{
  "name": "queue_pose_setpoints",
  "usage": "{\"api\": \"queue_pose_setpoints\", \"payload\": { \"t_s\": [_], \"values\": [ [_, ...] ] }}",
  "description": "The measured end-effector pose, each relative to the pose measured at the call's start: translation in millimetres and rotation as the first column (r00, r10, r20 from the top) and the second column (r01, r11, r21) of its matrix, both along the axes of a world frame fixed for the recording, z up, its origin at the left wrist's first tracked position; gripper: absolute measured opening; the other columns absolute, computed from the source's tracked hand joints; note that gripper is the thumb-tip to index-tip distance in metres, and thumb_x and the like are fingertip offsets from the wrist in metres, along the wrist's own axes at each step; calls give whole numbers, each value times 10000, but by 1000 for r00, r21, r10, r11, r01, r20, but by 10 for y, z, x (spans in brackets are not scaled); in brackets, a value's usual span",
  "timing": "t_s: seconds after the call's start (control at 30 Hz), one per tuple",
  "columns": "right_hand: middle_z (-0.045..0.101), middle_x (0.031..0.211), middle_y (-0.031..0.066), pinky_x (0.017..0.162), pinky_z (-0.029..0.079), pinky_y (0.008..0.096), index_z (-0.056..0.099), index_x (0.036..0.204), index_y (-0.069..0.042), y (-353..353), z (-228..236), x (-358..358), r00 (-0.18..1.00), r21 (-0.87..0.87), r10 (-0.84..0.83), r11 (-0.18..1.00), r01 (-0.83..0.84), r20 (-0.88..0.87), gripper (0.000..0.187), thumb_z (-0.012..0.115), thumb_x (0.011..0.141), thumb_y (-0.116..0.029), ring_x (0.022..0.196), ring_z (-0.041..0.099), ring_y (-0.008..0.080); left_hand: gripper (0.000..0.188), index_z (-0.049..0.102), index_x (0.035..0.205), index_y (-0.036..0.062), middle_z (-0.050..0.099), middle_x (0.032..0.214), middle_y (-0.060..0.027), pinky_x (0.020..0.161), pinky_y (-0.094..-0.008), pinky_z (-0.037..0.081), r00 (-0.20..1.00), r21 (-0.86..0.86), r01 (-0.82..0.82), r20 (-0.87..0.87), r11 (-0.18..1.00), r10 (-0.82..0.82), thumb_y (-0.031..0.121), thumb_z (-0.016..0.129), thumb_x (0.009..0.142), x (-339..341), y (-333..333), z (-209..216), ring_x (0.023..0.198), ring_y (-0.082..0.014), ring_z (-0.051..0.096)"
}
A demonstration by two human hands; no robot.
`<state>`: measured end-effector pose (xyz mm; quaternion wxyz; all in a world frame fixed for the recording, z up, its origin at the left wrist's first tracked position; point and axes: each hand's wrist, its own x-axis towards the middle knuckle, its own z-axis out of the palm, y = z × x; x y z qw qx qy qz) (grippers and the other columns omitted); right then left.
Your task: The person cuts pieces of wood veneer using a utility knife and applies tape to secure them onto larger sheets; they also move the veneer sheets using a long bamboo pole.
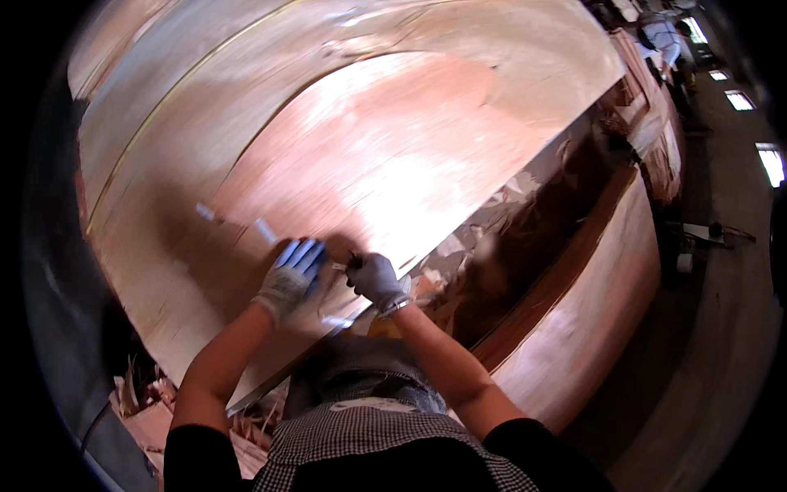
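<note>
A pinkish wood veneer sheet (352, 139) with a curved edge lies over a paler, wide veneer sheet (147, 271) in front of me. My left hand (288, 277), in a white and blue glove, rests on the veneer with its fingers stretched out. Close by on the right, my right hand (378, 281) wears a grey glove and is closed around a small dark-handled tool (354, 261); its working end is too blurred to make out. Short whitish strips, one near the left fingers (265, 230) and another farther left (205, 211), lie on the wood.
A curved stack of veneer (590, 287) stands to the right. Torn veneer scraps (455, 246) litter the gap between it and the work surface. More scraps (147, 402) lie at the lower left. Another person (668, 45) is at the far right, beyond hanging veneer pieces (656, 139).
</note>
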<state>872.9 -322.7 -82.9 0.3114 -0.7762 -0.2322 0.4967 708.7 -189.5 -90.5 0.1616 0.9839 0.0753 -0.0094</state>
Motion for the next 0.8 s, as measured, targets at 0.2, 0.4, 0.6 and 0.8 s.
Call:
{"api": "queue_pose_setpoints", "payload": {
  "t_s": [0.2, 0.4, 0.6, 0.8],
  "values": [
    [627, 757, 15, 497, 415, 221, 635, 998, -33, -1997, -148, 1177, 726, -83, -465, 864, 496, -507, 183, 640, 858, -151, 577, 533, 82, 440, 539, 1188, 31, 508, 1253, -141, 1087, -466, 245, 999, 174, -29, -31, 984, 35, 183, 582, 777, 154, -106, 219, 1228, -303, 419],
    [632, 756, 28, 553, 464, 246, 610, 945, -5, -3179, -501, 3011, 824, 149, -561, 824, 546, 84, 170, 634, 885, -162, 656, 590, 86, 443, 549, 1185, 54, 516, 1258, -125, 1080, -500, 228, 947, 111, -318, 89, 942, 309, 211, 592, 773, 1161, -399, 409, 1199, -301, 448],
    [665, 763, 77, 487, 456, 231, 602, 979, 7, -1537, 207, 4061, 959, 132, -274, 951, 281, -67, 151, 581, 895, -117, 590, 607, 116, 551, 474, 1288, 59, 430, 1357, -137, 1092, -500, 186, 939, 50, -323, 142, 945, 314, 281, 579, 795, 2916, -544, 192, 1267, -307, 366],
    [647, 669, 89, 412, 432, 242, 601, 896, 25, 24, 417, 4609, 975, 114, -214, 969, 219, -53, 203, 604, 875, -176, 475, 583, 131, 702, 414, 1333, 43, 353, 1417, -153, 1104, -502, 147, 828, -6, -520, 240, 854, 506, 330, 657, 740, 4477, -157, -63, 1317, -312, 296]
  ]
}}
